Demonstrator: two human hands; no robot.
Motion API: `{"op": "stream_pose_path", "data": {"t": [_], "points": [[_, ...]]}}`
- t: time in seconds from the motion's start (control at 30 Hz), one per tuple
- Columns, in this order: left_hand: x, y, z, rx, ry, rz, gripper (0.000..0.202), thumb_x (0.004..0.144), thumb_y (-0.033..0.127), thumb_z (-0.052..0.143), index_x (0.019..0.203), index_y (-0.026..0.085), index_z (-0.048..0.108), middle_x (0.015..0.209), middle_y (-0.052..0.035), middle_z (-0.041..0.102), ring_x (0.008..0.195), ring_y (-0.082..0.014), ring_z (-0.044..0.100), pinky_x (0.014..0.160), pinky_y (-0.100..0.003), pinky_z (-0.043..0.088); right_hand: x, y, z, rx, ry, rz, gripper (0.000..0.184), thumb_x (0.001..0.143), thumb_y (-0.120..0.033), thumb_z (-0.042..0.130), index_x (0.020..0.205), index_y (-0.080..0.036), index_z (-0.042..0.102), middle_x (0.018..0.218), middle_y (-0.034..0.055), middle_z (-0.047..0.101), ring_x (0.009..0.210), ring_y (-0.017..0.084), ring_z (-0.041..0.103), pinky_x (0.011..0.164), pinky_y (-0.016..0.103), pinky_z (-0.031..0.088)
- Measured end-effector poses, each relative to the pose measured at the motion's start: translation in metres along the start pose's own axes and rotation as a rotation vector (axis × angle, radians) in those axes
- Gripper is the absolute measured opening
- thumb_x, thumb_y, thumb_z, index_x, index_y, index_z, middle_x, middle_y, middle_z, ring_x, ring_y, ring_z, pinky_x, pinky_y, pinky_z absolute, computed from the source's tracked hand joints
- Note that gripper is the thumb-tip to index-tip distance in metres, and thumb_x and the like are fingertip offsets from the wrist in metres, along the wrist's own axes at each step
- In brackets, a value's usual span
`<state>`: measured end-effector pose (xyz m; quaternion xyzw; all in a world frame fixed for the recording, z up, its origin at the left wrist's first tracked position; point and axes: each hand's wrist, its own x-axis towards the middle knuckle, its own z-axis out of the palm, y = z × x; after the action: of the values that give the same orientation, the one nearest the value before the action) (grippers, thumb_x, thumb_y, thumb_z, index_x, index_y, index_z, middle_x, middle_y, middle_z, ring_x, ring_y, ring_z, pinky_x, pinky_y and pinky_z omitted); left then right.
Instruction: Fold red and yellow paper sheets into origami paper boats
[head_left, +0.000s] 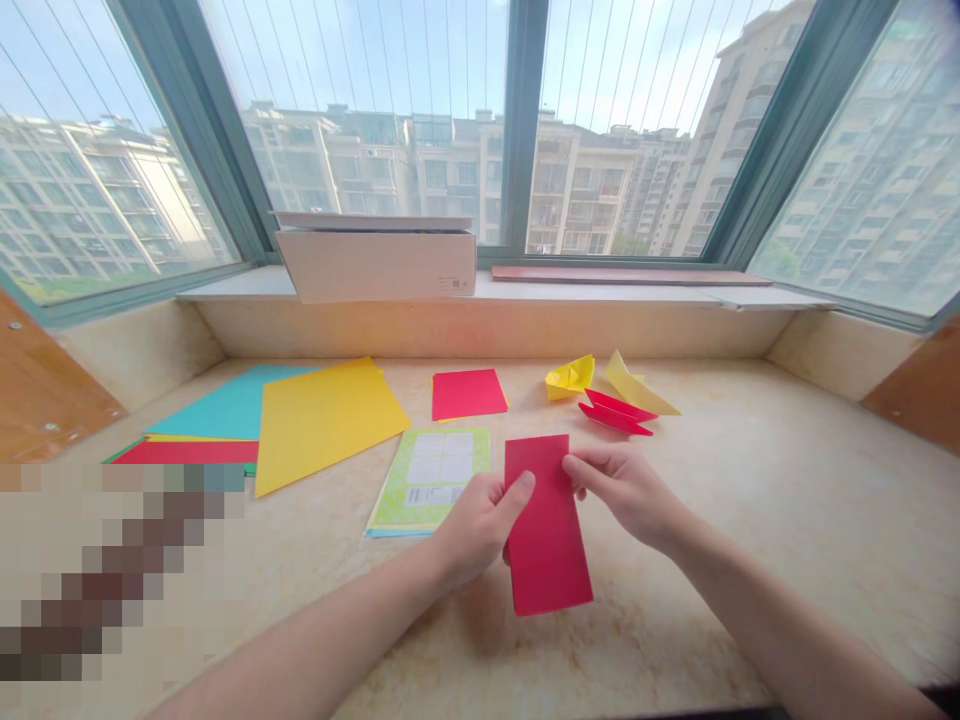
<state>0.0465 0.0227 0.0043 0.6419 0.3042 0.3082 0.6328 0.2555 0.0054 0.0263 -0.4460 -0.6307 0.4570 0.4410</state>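
Note:
A red paper rectangle (551, 540), taller than wide, is held up above the counter between my two hands. My left hand (484, 515) grips its left edge, thumb lying on the front face and the other fingers mostly hidden behind. With thumb and fingers, my right hand (619, 490) pinches the upper right edge. Beyond the right hand lie a yellow folded paper boat (568, 380), a red folded paper piece (616, 412) and a pale yellow folded one (637, 385). Behind the held paper rests a red square sheet (469, 394) with yellow showing under it.
Large yellow (330, 425) and light blue sheets (225, 405) overlap at the left, with red and green ones below. A green-covered paper pack (412, 490) lies near my left hand. On the sill stands a white box (382, 265) before the windows. Pixelation covers the lower left.

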Motion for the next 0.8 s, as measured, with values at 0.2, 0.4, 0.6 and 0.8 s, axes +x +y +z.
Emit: {"op": "stream_pose_path", "data": {"t": [0.2,0.4,0.6,0.8], "points": [[-0.001,0.004,0.002,0.147,0.039,0.037,0.055,0.098,0.06,0.048,0.074,0.015,0.066,0.065,-0.0037,0.063,0.057,-0.0143,0.053,0.053,-0.024,0.038,-0.002,-0.002,0.004,-0.013,-0.02,-0.012,0.049,0.092,-0.064,0.06,0.072,-0.02,0.069,0.068,0.0024,0.065,0.065,0.017,0.056,0.064,0.031,0.047],[-0.004,0.004,0.005,0.242,-0.019,0.05,0.056,0.099,0.059,0.045,0.063,0.017,0.054,0.057,0.0005,0.052,0.051,-0.011,0.044,0.049,-0.023,0.031,-0.003,0.005,0.002,-0.091,0.105,-0.059,0.047,0.091,-0.062,0.063,0.072,-0.02,0.072,0.063,0.0014,0.061,0.061,0.017,0.053,0.058,0.03,0.044],[-0.002,0.002,0.006,0.042,-0.029,-0.031,0.055,0.094,0.064,0.052,0.07,0.015,0.06,0.063,-0.0026,0.059,0.054,-0.0124,0.05,0.05,-0.023,0.035,-0.001,0.008,0.004,-0.062,0.11,0.016,0.049,0.091,-0.064,0.062,0.075,-0.019,0.07,0.065,0.002,0.062,0.061,0.016,0.054,0.058,0.031,0.045],[0.005,-0.003,0.006,-0.181,0.147,-0.069,0.055,0.089,0.066,0.06,0.078,0.013,0.065,0.066,-0.004,0.064,0.056,-0.0133,0.056,0.052,-0.023,0.039,-0.001,0.006,0.007,0.115,0.028,0.137,0.071,0.083,-0.054,0.077,0.142,-0.021,0.053,0.078,0.0011,0.071,0.066,0.017,0.061,0.061,0.031,0.049]]}}
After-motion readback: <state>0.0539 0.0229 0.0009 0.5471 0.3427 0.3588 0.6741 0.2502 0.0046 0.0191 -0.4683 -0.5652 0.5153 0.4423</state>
